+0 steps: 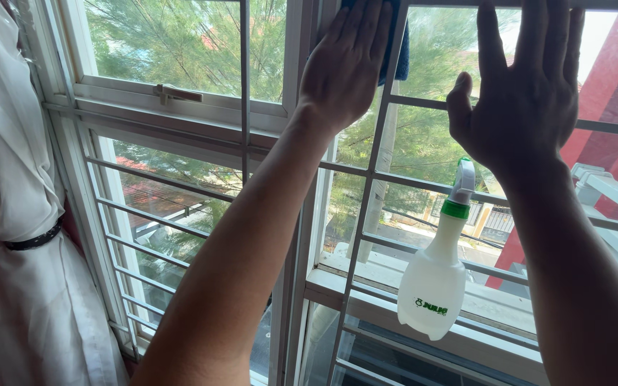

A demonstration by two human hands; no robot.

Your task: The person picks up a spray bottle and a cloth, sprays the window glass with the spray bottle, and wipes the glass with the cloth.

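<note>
Hands first: your left hand [345,61] lies flat with its fingers together, pressing a blue cloth [399,53] against the upper window pane [430,57], and only an edge of the cloth shows past your fingers on the side toward your right hand. Your right hand [520,93] is spread open, palm toward the same glass and holding nothing; whether it touches the pane or a bar you cannot tell. A vertical grille bar [373,164] runs down between your hands and horizontal bars cross under both, so free glass comes only in strips between them. Just beyond your left hand stands the white window frame [298,43], edging the pane on that side. Below your right wrist, just beside the forearm, a white spray bottle [434,275] with a green collar hangs off a bar by its trigger head.
</note>
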